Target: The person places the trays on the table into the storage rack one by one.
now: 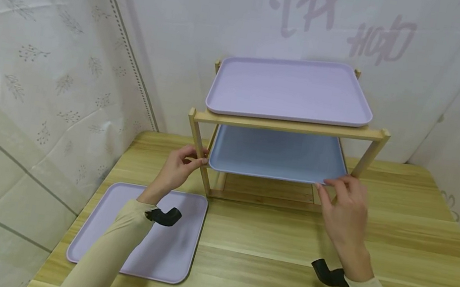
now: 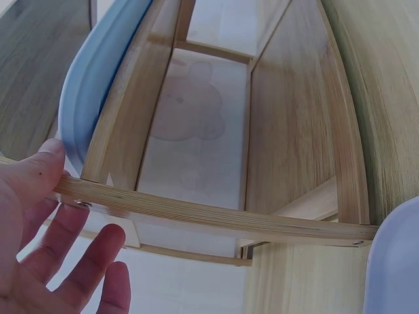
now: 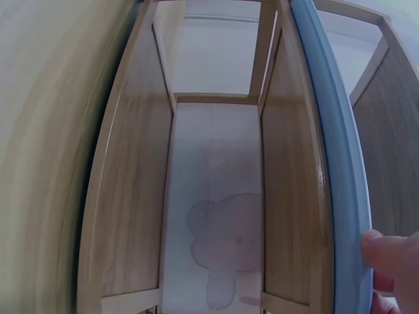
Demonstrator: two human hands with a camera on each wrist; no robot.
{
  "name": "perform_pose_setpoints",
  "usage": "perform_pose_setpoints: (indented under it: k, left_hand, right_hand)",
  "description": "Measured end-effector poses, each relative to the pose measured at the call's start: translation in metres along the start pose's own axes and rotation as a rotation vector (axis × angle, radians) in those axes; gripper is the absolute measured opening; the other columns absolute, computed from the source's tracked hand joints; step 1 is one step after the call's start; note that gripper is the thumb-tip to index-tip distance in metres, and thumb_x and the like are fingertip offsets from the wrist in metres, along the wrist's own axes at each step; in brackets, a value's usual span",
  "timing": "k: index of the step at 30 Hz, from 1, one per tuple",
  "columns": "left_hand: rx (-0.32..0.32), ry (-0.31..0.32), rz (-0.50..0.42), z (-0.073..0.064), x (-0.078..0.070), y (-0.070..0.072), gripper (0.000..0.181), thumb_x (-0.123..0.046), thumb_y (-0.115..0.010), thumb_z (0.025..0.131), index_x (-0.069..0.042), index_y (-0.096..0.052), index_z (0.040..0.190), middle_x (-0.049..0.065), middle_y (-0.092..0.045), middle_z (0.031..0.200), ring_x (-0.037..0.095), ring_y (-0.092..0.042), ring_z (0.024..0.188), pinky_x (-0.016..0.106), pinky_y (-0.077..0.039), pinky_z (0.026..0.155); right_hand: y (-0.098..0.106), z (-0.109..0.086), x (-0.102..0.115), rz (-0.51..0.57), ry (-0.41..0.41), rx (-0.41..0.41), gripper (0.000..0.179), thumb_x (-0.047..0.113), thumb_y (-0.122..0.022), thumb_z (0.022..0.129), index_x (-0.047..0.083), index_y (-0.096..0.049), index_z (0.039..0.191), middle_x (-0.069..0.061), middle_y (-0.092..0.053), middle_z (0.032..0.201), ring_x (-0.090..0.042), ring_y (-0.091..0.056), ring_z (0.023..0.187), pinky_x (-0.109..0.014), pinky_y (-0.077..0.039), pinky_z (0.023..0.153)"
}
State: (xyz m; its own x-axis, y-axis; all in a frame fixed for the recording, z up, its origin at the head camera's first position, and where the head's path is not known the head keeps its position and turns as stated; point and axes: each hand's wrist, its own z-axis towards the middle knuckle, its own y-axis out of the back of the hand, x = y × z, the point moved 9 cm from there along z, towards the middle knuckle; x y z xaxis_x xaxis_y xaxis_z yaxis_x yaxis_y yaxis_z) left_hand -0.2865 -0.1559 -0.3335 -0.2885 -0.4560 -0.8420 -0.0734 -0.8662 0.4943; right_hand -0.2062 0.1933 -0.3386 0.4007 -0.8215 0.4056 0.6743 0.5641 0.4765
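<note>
Seating blue tray point(image 1: 280, 154) on middle shelf point(image 3: 288, 176) of wooden rack point(image 1: 289, 126), apparently: right hand point(image 1: 347, 209) pinches front rim near corner; left hand point(image 1: 176, 170) loosely bent about front left post point(image 1: 196, 133), thumb at tray's corner, grip unclear. Best push both corners evenly, tray level, thumb clear of post.

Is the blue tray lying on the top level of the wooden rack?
No, the blue tray lies one level lower, while a lilac tray lies on top of the wooden rack.
</note>
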Motion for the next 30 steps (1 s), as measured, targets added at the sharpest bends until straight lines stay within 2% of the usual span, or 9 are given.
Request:
perform_pose_setpoints:
  k: [3,10,15,21,25,30]
  left_hand:
    - [-0.002,0.002,0.005,0.0,0.002,0.0,0.025,-0.004,-0.064,0.091,0.007,-0.065,0.114,0.024,-0.067,0.111,0.032,-0.061,0.105,0.025,-0.049,0.081]
    - [-0.008,0.003,-0.017,0.01,0.036,-0.003,0.026,-0.009,-0.065,0.092,0.001,-0.066,0.116,0.021,-0.067,0.111,0.029,-0.06,0.106,0.025,-0.048,0.082]
    - [-0.019,-0.008,-0.024,0.011,0.039,-0.002,0.026,-0.014,-0.067,0.091,-0.003,-0.068,0.114,0.017,-0.069,0.108,0.023,-0.061,0.103,0.024,-0.049,0.081]
    - [-0.025,-0.009,-0.014,0.011,0.038,-0.002,0.023,-0.013,-0.067,0.091,-0.004,-0.068,0.112,0.016,-0.07,0.105,0.018,-0.061,0.1,0.024,-0.05,0.08]
    - [-0.023,-0.001,-0.009,0.011,0.039,-0.002,0.024,-0.013,-0.067,0.091,-0.004,-0.068,0.113,0.016,-0.07,0.106,0.019,-0.061,0.101,0.026,-0.049,0.081]
    - [-0.016,0.007,-0.004,0.012,0.04,-0.003,0.026,-0.01,-0.066,0.091,0.0,-0.067,0.116,0.02,-0.069,0.108,0.027,-0.061,0.104,0.029,-0.049,0.083]
  right_hand:
    - [-0.004,0.003,0.0,-0.018,-0.018,0.024,0.021,0.009,-0.081,0.076,-0.004,-0.067,0.086,-0.023,-0.057,0.092,-0.044,-0.051,0.09,-0.053,-0.041,0.079]
    - [-0.014,0.008,-0.002,-0.077,-0.059,0.067,0.021,0.015,-0.077,0.082,-0.003,-0.067,0.089,-0.023,-0.055,0.095,-0.044,-0.051,0.094,-0.055,-0.045,0.074]
    - [-0.017,0.011,-0.003,-0.102,-0.079,0.081,0.022,0.017,-0.076,0.083,-0.002,-0.067,0.09,-0.022,-0.055,0.097,-0.043,-0.052,0.093,-0.054,-0.046,0.071]
    - [-0.022,0.014,-0.004,-0.101,-0.076,0.083,0.022,0.016,-0.076,0.083,-0.002,-0.066,0.09,-0.023,-0.055,0.099,-0.043,-0.051,0.093,-0.055,-0.046,0.071]
    - [-0.024,0.016,-0.007,-0.089,-0.084,0.079,0.021,0.016,-0.076,0.083,-0.002,-0.065,0.09,-0.024,-0.055,0.101,-0.044,-0.052,0.095,-0.056,-0.046,0.07]
    - [-0.025,0.015,-0.009,-0.086,-0.105,0.086,0.021,0.017,-0.075,0.084,-0.001,-0.065,0.09,-0.024,-0.055,0.104,-0.044,-0.052,0.099,-0.057,-0.047,0.068]
